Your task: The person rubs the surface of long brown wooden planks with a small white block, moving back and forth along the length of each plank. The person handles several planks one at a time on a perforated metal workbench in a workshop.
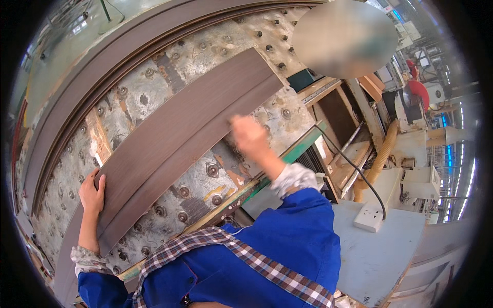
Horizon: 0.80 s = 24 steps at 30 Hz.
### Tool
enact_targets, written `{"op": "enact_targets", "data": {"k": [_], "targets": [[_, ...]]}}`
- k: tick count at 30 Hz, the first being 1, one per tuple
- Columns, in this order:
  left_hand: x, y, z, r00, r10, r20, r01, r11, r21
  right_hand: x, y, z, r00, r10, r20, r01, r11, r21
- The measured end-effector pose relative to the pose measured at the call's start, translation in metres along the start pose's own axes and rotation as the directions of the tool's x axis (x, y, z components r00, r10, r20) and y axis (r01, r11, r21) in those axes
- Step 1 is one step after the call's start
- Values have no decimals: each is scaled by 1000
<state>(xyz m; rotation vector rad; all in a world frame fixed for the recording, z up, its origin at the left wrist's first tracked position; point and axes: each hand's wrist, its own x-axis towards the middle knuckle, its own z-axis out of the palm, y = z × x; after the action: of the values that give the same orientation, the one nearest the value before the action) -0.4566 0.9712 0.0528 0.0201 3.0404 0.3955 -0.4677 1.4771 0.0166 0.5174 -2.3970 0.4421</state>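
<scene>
By brn panel (174, 133), R hand (250, 135) blurs, grip unclear.

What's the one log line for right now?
Left hand: touching edge of brown board | Right hand: blurred, near board, contact unclear | Board: lying on studded metal table

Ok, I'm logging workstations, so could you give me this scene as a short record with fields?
Main piece: long brown panel, lying on the table
Left hand: at the panel's far edge
Right hand: blurred, near the panel's closer edge; contact unclear
Surface: metal-topped table with studs
Beyond: grooved brown strip
Right side: white socket box, yellow hose
</scene>
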Motion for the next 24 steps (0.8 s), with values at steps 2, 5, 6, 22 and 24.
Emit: {"op": "enact_targets", "data": {"k": [2, 5, 6, 22, 24], "targets": [[-1, 0, 1, 1000, 15, -4, -15, 1000, -18, 3, 91, -16, 962, 211, -172, -225, 972, -64], [2, 1, 1, 1000, 25, -7, -25, 1000, -6, 1, 175, -44, 837, 463, -290, -519, 840, -156], [1, 2, 0, 1000, 24, -11, -24, 1000, 0, 2, 176, -44, 867, 420, -270, -464, 877, -127], [2, 2, 3, 1000, 0, -3, 0, 1000, -8, -16, 185, -22, 916, 346, -202, -385, 900, -206], [4, 3, -1, 1000, -8, 1, 8, 1000, -13, -14, 209, -38, 805, 519, -288, -590, 752, -294]]}}
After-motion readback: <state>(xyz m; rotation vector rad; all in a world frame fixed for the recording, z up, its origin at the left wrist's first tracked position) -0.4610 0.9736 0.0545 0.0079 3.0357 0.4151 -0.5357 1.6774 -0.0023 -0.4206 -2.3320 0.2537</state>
